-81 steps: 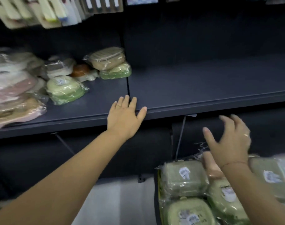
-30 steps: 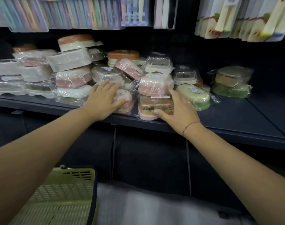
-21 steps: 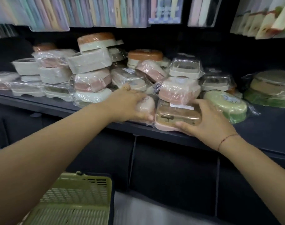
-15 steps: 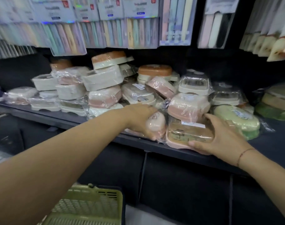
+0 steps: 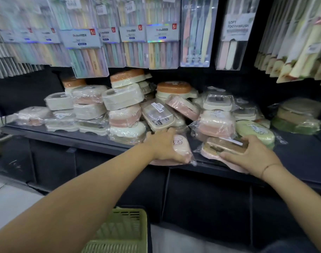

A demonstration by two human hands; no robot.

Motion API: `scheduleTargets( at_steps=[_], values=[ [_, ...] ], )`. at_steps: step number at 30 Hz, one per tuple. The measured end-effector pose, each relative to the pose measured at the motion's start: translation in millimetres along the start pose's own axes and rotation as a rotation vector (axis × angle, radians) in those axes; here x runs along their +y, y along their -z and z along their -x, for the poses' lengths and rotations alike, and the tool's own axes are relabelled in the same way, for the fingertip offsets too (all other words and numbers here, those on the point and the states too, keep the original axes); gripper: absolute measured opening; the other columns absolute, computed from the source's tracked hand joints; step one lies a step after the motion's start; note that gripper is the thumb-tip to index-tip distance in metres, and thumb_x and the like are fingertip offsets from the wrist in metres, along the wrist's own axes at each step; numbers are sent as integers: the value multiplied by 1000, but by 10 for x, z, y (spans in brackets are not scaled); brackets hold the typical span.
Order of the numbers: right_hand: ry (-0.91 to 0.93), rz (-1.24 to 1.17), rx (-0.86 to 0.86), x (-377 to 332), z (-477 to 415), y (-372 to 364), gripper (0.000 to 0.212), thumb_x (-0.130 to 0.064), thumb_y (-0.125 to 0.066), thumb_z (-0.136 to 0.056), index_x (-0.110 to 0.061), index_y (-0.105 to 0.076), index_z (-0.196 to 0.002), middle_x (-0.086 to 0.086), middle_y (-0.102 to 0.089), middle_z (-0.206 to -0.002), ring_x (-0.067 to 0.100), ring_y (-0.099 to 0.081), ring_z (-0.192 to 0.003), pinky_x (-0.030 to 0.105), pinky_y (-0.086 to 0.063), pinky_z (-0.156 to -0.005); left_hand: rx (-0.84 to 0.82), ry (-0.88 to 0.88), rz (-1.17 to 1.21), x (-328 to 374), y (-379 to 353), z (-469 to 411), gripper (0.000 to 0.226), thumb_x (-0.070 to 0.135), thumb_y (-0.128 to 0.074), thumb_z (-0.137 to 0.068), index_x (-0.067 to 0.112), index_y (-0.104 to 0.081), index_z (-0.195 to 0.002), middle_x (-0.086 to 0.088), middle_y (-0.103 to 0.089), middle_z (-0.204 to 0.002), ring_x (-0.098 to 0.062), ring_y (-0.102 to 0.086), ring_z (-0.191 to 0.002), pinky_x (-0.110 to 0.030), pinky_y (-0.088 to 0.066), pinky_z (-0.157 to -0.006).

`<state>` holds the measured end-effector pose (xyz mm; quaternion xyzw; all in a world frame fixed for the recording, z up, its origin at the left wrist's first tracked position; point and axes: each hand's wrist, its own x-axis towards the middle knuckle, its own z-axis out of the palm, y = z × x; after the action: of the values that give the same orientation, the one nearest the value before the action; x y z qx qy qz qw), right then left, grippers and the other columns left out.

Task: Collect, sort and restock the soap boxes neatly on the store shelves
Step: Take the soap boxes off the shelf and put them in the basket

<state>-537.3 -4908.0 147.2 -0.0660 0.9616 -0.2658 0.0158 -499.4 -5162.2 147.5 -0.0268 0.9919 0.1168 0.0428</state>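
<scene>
Several plastic-wrapped soap boxes lie piled on a dark shelf (image 5: 68, 136), in cream, pink, orange and green. My left hand (image 5: 163, 147) grips a pink soap box (image 5: 180, 147) with a cartoon print at the shelf's front edge. My right hand (image 5: 254, 155) holds a brown-topped pink soap box (image 5: 220, 147) just to the right of it, thumb under its front rim. A green oval soap box (image 5: 253, 131) lies behind my right hand. A brown box stacked on a green one (image 5: 298, 115) stands apart at the far right.
Packs of toothbrushes (image 5: 156, 33) hang low above the pile. A green plastic basket (image 5: 119, 232) sits on the floor below my left forearm. The shelf's right part (image 5: 302, 154) is bare dark surface.
My hands moved from an empty shelf section to the pile and closed on two front boxes. Since half a second ago the boxes sit slightly further over the shelf edge; the view has tilted upward.
</scene>
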Motion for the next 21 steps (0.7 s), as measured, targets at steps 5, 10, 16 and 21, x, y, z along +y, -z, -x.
scheduleTargets(
  at_steps=[5,10,16,21],
  values=[
    [8,83,16,79,216,38,91,-74,-67,-64,-28,-39,-138,1,-49,-140,28,-51,-123,46,-40,-104,110,-45,-26,66,-113,198,104,76,-72,-60,27,-32,-143,1,-43,-139,-24,-42,-128,-49,-31,-107],
    [39,44,-4,101,470,106,91,-75,-66,-61,-30,-41,-135,2,-47,-140,27,-48,-123,48,-41,-103,202,-112,-11,84,-134,512,105,76,-72,-58,28,-32,-143,4,-41,-139,-20,-37,-130,-46,-30,-108],
    [140,-105,-31,-117,856,66,83,-67,-72,-63,-33,-43,-133,-4,-49,-133,21,-48,-122,44,-41,-102,259,-105,-35,-274,-136,1116,106,77,-71,-58,32,-29,-144,10,-37,-139,-15,-35,-130,-38,-26,-108],
    [293,-245,-253,-594,1279,-766,99,-69,-74,-52,-32,-42,-138,-11,-46,-123,12,-47,-119,31,-39,-103,237,110,-50,-1204,-450,1818,108,87,-54,-47,33,-37,-139,13,-43,-133,-15,-40,-125,-40,-31,-103]
  ],
)
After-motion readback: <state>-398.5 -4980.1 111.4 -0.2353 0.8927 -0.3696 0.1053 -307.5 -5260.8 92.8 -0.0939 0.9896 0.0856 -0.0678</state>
